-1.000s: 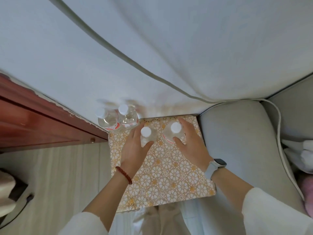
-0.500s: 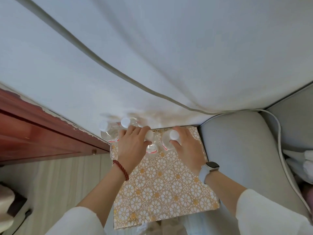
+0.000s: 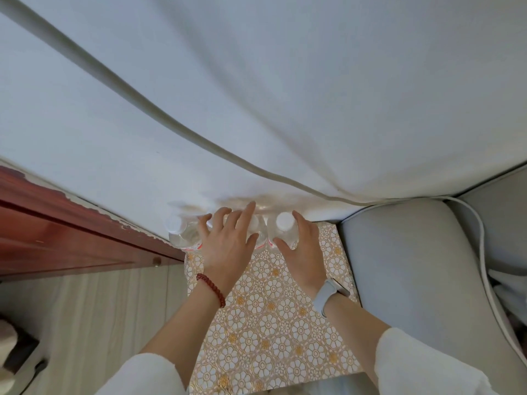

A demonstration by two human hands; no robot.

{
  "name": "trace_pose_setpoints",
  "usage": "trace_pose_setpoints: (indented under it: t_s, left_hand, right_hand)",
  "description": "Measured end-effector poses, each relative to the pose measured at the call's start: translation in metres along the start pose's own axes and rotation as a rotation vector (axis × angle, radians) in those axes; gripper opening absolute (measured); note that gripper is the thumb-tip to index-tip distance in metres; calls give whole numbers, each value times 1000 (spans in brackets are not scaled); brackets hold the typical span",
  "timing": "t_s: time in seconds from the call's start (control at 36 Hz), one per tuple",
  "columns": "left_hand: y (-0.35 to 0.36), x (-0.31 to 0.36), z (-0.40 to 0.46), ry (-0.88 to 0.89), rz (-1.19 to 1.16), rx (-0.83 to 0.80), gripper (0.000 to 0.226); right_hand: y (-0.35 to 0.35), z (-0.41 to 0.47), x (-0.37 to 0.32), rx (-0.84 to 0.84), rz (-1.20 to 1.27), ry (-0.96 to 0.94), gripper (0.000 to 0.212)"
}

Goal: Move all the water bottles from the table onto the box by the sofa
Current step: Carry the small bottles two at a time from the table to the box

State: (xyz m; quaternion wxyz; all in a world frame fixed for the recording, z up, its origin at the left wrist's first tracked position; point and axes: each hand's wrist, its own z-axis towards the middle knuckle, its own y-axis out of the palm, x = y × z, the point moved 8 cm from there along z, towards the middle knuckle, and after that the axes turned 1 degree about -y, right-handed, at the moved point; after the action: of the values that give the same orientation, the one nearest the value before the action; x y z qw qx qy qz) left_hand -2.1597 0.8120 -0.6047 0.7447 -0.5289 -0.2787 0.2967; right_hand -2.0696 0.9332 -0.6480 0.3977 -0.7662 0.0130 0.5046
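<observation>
Several clear water bottles with white caps stand in a row at the far edge of the flower-patterned box [image 3: 273,323], against the wall. My left hand [image 3: 228,243] lies spread over the row, fingers apart, covering one bottle, with the leftmost bottle [image 3: 178,232] beside it. Another bottle [image 3: 260,238] shows between its thumb and forefinger. My right hand [image 3: 305,252] cups the rightmost bottle [image 3: 284,220], thumb on one side, fingers on the other.
The grey sofa arm [image 3: 413,266] touches the box on the right. A red-brown wooden cabinet [image 3: 57,240] stands to the left above the pale wood floor [image 3: 99,323]. A grey cord [image 3: 171,124] runs down the white wall behind the bottles.
Both hands have pushed their bottles back to the wall, into line with the other two. My left hand has spread its fingers over the row.
</observation>
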Motion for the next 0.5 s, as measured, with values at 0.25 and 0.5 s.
trace_pose_setpoints:
  t_s: [0.25,0.5]
  left_hand:
    - [6,0,4,25,20,-27,58]
    - [5,-4,13,60,6,39,56]
  right_hand:
    - [20,5,22,-51,177,141,65]
    - [23,12,16,-2,230,108,63]
